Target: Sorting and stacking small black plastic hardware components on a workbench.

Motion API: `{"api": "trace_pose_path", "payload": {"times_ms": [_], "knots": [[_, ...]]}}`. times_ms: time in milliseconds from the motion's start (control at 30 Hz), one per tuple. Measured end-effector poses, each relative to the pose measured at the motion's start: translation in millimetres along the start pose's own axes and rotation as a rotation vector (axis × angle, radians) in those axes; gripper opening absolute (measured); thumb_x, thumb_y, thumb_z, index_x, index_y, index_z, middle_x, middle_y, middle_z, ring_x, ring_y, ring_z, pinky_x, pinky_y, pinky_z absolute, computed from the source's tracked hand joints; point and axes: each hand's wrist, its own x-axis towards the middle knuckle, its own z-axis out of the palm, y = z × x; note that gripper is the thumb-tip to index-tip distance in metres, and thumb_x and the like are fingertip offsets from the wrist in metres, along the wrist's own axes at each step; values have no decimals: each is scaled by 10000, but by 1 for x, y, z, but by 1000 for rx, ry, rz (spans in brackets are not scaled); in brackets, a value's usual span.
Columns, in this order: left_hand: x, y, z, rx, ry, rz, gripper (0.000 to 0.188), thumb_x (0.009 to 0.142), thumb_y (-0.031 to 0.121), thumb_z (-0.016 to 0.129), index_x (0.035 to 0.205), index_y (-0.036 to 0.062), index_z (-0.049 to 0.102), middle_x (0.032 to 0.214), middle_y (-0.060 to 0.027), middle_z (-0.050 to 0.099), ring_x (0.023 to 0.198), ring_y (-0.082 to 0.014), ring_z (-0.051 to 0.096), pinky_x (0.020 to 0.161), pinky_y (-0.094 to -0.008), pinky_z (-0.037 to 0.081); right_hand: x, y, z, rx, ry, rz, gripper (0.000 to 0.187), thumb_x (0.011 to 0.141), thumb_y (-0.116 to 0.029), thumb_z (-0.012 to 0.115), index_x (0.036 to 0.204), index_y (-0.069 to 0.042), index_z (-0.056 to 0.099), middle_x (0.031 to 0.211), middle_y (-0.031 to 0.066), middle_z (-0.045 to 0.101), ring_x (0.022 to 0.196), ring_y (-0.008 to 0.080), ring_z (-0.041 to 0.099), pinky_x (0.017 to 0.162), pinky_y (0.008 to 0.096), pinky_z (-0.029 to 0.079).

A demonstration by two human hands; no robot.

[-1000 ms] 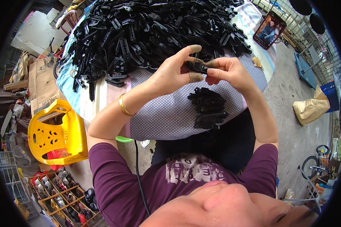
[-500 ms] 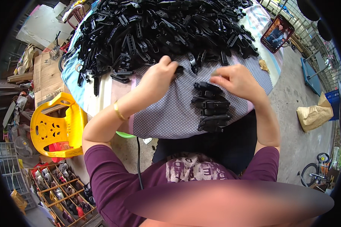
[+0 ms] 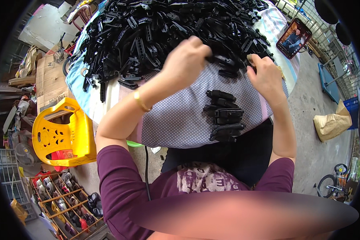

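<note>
A large heap of thin black plastic parts (image 3: 148,36) covers the far half of the table. At its near edge is my left hand (image 3: 187,63), blurred by motion, its fingers curled in. A dark shape shows at its fingertips, too hidden to name. My right hand (image 3: 266,80) is raised at the right end of the heap, thumb and forefinger bent and apart, with nothing visible between them. A few loose black parts (image 3: 228,73) lie between the hands. Nearer to me, several black parts are lined up in a short column (image 3: 227,116) on the dotted cloth.
A dotted grey cloth (image 3: 176,120) covers the table's near side. A phone (image 3: 294,39) showing a picture stands at the right edge. A yellow plastic chair (image 3: 64,134) is at the left, above a shoe rack (image 3: 66,204). A paper sack (image 3: 333,122) stands on the floor at right.
My left hand has moved right and farther away, to the heap's edge. My right hand has moved right, away from the column. Loose parts between the hands have shifted.
</note>
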Motion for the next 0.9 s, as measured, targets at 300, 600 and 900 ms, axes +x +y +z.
{"api": "trace_pose_path", "payload": {"times_ms": [300, 600, 900], "knots": [[-3, -45, -15, 355, 71, 93, 143, 697, 52, 652, 837, 36, 627, 873, -84, 583, 885, -244, 522, 746, -325, 470, -3, -20, -5, 823, -190, -130, 426, 800, -64, 655, 1213, -47, 553, 950, 28, 642, 718, 81, 577, 651, 209, 473], [-10, -10, -10, -319, 165, 8, 212, 775, 45, 682, 919, 3, 531, 770, -81, 596, 674, -191, 596, 598, -297, 485, -5, -27, -15, 1147, -276, 84, 299, 820, -150, 696, 1076, -39, 589, 763, -31, 555, 568, 10, 494, 461, 142, 387], [-21, 19, 11, -1145, -237, -335, 345, 843, 2, 576, 1183, -17, 518, 950, -45, 605, 803, -84, 553, 708, -211, 462, -14, -49, 4, 1153, -101, 83, 268, 924, -244, 568, 1083, -34, 617, 648, -30, 546, 522, 2, 456, 446, 138, 350]]}}
